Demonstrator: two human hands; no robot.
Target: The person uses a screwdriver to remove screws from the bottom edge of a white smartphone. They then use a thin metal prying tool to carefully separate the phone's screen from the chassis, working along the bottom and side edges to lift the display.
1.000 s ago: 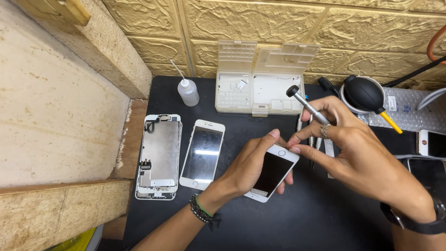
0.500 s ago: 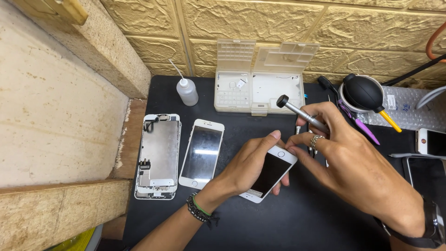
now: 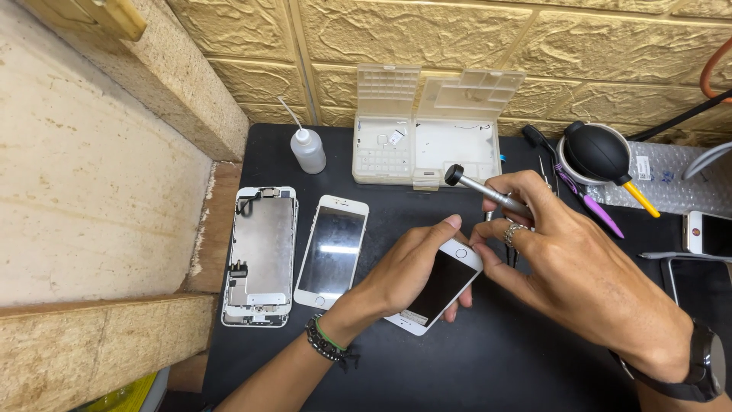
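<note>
My left hand point(image 3: 408, 267) grips a white smartphone point(image 3: 437, 290) with a dark screen, tilted above the black mat point(image 3: 496, 358). My right hand point(image 3: 564, 259) holds a slim silver screwdriver point(image 3: 484, 191) with a black cap, its shaft pointing down toward the phone's home-button end; the tip is hidden behind my fingers. A ring sits on one right finger and a dark watch on that wrist. A beaded bracelet wraps my left wrist.
On the mat lie a second white phone point(image 3: 333, 250) face up and an opened screen assembly point(image 3: 261, 255) showing metal backing. Behind stand a small squeeze bottle point(image 3: 307, 149), an open plastic parts box point(image 3: 423, 137) and a black air blower point(image 3: 598, 152). More phones point(image 3: 705, 233) at right.
My right hand with the screwdriver has moved left and lower, closer to the phone's end. The left hand keeps the phone in nearly the same place.
</note>
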